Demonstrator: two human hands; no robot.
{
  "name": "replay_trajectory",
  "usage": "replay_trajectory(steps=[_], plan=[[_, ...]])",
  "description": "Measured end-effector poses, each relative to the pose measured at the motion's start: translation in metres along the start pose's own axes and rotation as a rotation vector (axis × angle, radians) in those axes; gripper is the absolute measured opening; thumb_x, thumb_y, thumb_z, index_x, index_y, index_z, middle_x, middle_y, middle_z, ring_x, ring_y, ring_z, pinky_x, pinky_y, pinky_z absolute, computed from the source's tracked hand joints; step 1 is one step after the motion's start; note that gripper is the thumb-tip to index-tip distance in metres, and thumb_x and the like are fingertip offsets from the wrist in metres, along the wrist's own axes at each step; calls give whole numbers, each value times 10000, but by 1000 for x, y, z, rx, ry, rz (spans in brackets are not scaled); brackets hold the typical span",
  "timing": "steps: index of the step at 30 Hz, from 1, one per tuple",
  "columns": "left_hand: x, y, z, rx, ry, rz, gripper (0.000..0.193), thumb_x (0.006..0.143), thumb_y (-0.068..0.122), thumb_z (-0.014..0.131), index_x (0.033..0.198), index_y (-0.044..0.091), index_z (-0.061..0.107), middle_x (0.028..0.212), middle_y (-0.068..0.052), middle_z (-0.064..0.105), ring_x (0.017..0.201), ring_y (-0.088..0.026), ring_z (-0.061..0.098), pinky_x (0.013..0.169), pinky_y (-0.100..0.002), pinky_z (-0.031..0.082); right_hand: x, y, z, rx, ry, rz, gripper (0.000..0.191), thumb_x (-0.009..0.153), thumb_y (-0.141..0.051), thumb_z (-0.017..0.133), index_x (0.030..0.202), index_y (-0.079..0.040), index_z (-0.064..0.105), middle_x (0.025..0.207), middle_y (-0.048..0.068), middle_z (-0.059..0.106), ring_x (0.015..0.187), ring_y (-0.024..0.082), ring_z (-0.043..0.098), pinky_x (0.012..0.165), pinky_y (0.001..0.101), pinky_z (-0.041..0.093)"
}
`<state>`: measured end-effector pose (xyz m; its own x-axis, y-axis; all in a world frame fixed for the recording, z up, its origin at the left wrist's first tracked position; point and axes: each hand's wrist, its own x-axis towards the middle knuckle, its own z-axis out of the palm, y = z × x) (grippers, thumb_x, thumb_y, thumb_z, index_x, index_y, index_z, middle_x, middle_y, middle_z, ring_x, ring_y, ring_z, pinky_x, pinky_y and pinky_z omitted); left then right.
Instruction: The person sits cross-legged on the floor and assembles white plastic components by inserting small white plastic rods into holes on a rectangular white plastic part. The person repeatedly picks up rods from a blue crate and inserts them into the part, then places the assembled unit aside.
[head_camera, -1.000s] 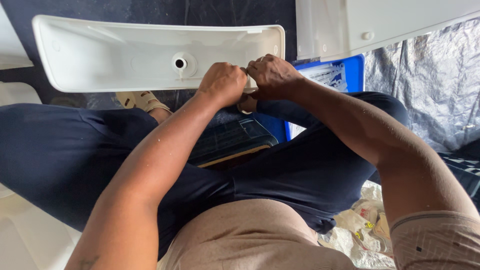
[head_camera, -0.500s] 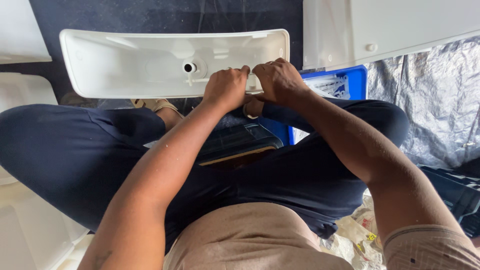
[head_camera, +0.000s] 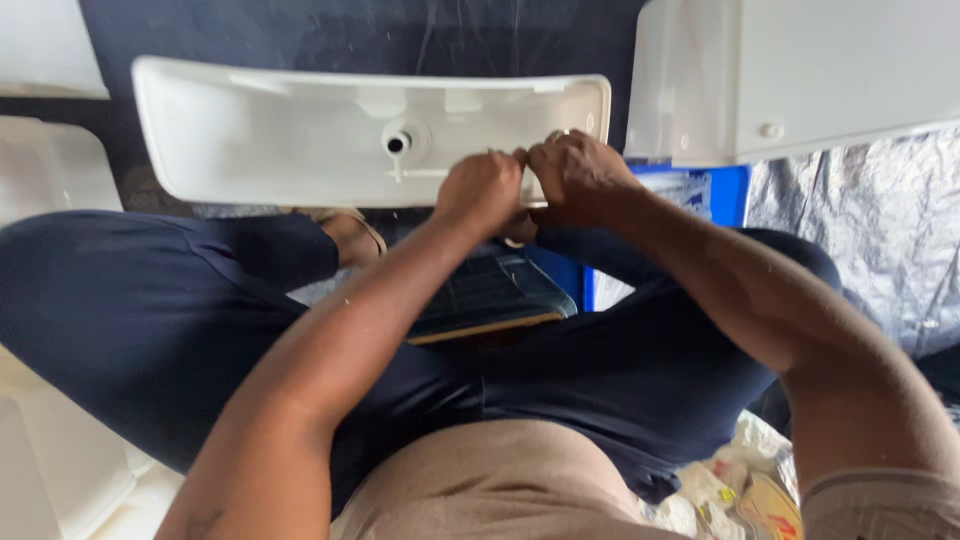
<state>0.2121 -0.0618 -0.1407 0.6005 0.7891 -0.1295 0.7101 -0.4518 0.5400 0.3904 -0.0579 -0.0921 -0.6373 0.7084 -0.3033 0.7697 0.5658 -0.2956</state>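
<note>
A long white plastic tray-like cover (head_camera: 270, 140) lies open side up in front of my knees, with a round hole (head_camera: 396, 143) near its middle. My left hand (head_camera: 478, 190) and my right hand (head_camera: 575, 178) sit close together at the tray's near edge, right of the hole. Both have curled fingers that press on the rim or on a small part there. What the fingers hold is hidden.
A white panel (head_camera: 800, 70) stands at the upper right, with a blue box (head_camera: 725, 195) and a silver sheet (head_camera: 860, 230) below it. More white parts (head_camera: 50, 160) lie at the left. A dark flat object (head_camera: 490, 295) rests between my legs. Crumpled wrappers (head_camera: 740, 490) lie at the lower right.
The view has shifted, so the white tray appears further right and lower. My hands stay together at its near edge, with only small finger movement.
</note>
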Motion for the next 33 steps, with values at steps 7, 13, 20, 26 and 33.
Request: replay_trajectory(steps=[7,13,20,26,33], plan=[[4,13,-48,67,-393,-19,616,680,562,896,961,55,688,784,-100,727,745,-250,729,724,-376,595,1,-1,6,-87,-36,-106,887,764,-651,796,1221,89,623,988,211,734,957,355,709,928,433,552],[1,15,-41,139,-422,36,562,737,597,858,853,67,710,782,-86,732,757,-232,735,750,-363,595,-5,-4,9,-96,-46,-104,947,810,-721,722,1263,102,611,992,200,735,933,332,719,923,417,562],[-20,1,-14,76,-185,122,581,739,551,852,978,40,713,817,-148,751,832,-307,747,819,-420,581,-14,-28,15,-152,-102,24,910,906,-745,643,1226,106,615,966,226,718,857,332,708,863,426,563],[-54,-19,-19,273,106,93,187,996,101,607,939,37,774,1245,-253,706,1347,-448,530,1168,-660,301,-13,-51,4,234,-338,360,860,801,-766,664,1215,-12,644,1071,192,728,1039,292,702,940,407,545],[-104,-57,-50,101,391,-360,196,859,84,690,1049,35,703,1583,-269,358,1478,-465,365,1189,-567,356,29,-28,-3,-388,228,199,475,950,-426,554,1254,-81,673,1117,188,711,862,321,730,678,463,596]])
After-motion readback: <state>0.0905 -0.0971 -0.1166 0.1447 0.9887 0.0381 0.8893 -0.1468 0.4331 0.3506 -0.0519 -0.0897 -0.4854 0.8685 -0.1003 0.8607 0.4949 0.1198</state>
